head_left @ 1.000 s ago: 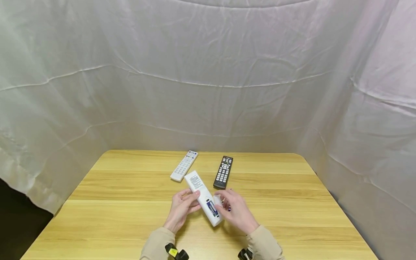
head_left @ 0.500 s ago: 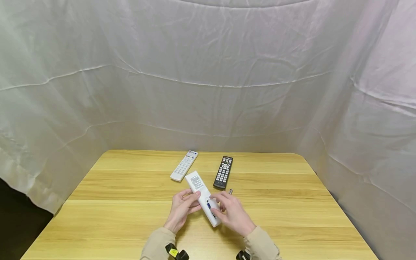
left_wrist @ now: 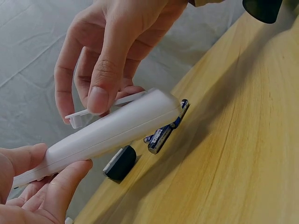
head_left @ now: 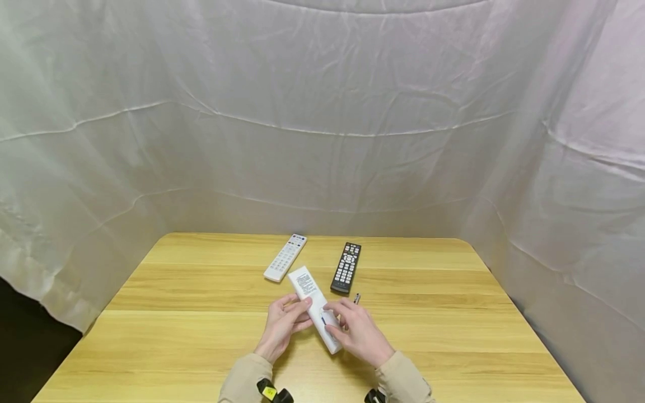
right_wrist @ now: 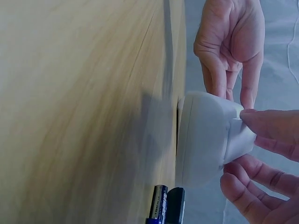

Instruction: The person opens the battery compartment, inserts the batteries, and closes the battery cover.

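My left hand (head_left: 283,324) grips a white remote control (head_left: 304,281) around its middle, back side up and raised above the table. Between the thumb and fingers of my right hand (head_left: 361,333) is the remote's white battery cover (left_wrist: 76,120), held over the battery compartment. One end of the cover stands tilted up off the back in the left wrist view. A sliver of a blue battery (head_left: 324,321) shows in the compartment beside the cover. Several loose blue-and-silver batteries (left_wrist: 160,139) lie on the table beyond the remote, mostly hidden behind my right hand in the head view.
Farther back on the wooden table (head_left: 201,291) lie a second white remote control (head_left: 285,257) and a black remote control (head_left: 346,267), both with buttons up. Pale grey cloth (head_left: 322,168) hangs around the table's back and sides.
My right hand has brought the battery cover left and down over the compartment, hiding most of the batteries inside. The held remote has barely shifted in my left hand.
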A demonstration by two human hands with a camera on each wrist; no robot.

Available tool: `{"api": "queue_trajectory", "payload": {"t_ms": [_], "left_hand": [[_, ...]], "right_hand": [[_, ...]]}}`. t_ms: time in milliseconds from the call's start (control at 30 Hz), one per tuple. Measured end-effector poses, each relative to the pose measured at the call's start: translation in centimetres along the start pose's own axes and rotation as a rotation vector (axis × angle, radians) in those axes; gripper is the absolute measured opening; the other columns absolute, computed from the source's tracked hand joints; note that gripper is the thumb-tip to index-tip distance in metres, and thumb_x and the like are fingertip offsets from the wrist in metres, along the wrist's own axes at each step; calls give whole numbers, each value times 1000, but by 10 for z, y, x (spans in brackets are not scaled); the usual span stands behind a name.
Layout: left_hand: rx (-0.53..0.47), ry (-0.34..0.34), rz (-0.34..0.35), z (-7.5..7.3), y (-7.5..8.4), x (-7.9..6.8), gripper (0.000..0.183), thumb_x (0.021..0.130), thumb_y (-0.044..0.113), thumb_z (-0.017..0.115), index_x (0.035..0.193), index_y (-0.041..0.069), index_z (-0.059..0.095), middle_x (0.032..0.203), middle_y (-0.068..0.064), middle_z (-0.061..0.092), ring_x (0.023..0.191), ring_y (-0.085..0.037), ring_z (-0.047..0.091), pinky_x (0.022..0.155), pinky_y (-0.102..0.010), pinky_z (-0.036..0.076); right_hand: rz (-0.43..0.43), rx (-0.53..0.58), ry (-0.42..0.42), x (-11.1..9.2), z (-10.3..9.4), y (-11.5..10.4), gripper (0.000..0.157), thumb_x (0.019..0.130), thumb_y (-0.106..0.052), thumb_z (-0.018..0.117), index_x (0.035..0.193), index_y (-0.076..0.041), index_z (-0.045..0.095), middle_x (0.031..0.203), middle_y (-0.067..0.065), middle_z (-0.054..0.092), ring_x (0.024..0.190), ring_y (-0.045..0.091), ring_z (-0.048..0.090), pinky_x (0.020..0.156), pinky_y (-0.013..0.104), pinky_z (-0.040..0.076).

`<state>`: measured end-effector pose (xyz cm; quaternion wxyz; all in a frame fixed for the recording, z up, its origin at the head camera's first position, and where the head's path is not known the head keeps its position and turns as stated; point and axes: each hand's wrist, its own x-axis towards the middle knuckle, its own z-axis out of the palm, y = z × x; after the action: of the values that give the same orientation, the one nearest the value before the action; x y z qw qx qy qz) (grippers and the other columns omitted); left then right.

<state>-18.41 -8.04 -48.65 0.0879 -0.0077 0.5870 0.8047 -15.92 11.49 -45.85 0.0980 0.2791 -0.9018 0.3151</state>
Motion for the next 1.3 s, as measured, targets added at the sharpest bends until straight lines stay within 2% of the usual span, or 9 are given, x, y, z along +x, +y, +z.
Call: {"api": "queue_trajectory", "payload": {"t_ms": [200, 433, 800, 1067, 1300], "left_hand": [[1, 0, 4, 1, 0, -1, 52, 97, 12, 66, 137, -14, 45, 118, -30, 70, 86, -18, 76, 81, -31, 66], [4, 4, 13, 2, 1, 0, 52, 97, 12, 66, 137, -14, 45, 117, -30, 70, 85, -18, 76, 80, -31, 66], [-5, -2, 9, 3, 3, 0, 52, 97, 12, 65, 138, -13, 45, 118, -30, 70, 87, -19, 76, 81, -31, 66], [-1, -1, 5, 3, 3, -1, 51, 97, 12, 66, 136, -13, 46, 116, -28, 71, 85, -19, 76, 78, -30, 66], [-5, 1, 6, 4, 5, -1, 50, 96, 11, 66, 135, -13, 47, 113, -27, 72, 82, -17, 76, 76, -29, 66]], "right_hand": [[8, -13, -31, 0, 0, 1, 32, 86, -10, 77, 116, -7, 69, 106, 6, 67, 76, 6, 58, 62, 11, 49], [-52, -21, -15, -1, 1, 5, 31, 86, -12, 76, 116, -6, 68, 107, 7, 66, 76, 8, 60, 62, 11, 50], [-16, 53, -7, 0, 1, 8, 35, 83, -10, 78, 116, -7, 68, 104, 3, 65, 75, 1, 54, 62, 15, 53], [-5, 47, -26, -1, 0, 8, 33, 83, -12, 78, 115, -7, 70, 107, 3, 65, 80, 7, 59, 67, 16, 56], [-46, 19, -23, -2, -3, 9, 30, 85, -15, 77, 114, -7, 70, 106, 3, 63, 83, 10, 59, 68, 19, 57]]}}
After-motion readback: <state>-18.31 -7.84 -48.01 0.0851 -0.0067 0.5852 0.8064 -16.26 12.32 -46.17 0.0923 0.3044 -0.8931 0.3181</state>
